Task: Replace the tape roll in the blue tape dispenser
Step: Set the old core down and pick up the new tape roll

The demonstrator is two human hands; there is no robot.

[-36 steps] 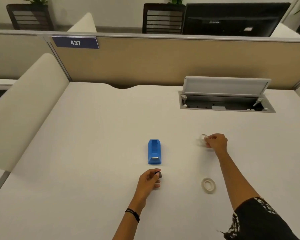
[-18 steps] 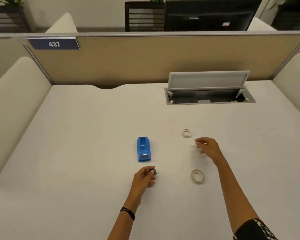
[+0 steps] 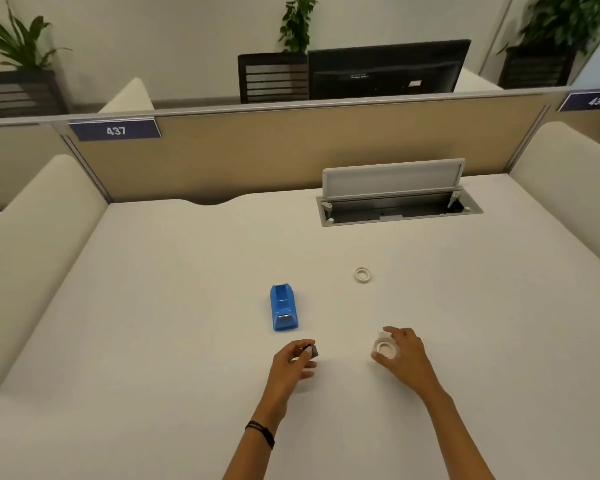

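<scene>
The blue tape dispenser (image 3: 284,312) stands on the white desk (image 3: 153,323) with its roll bay empty. Just in front of it, my left hand (image 3: 291,365) pinches a small dark spindle (image 3: 313,350) between thumb and fingers. To the right, my right hand (image 3: 404,358) curls over a whitish tape roll (image 3: 385,348) that lies flat on the desk, with thumb and forefinger at its sides. A smaller, thin, pale ring (image 3: 362,274) lies alone farther back, apart from both hands.
An open cable hatch (image 3: 395,209) with its raised lid sits at the back right of the desk. A tan partition (image 3: 291,150) closes the far edge. Cream padded dividers (image 3: 32,237) flank both sides.
My right hand let go of the thin ring at the back, drew toward me and closed around the nearer tape roll. My left hand keeps hold of the dark spindle.
</scene>
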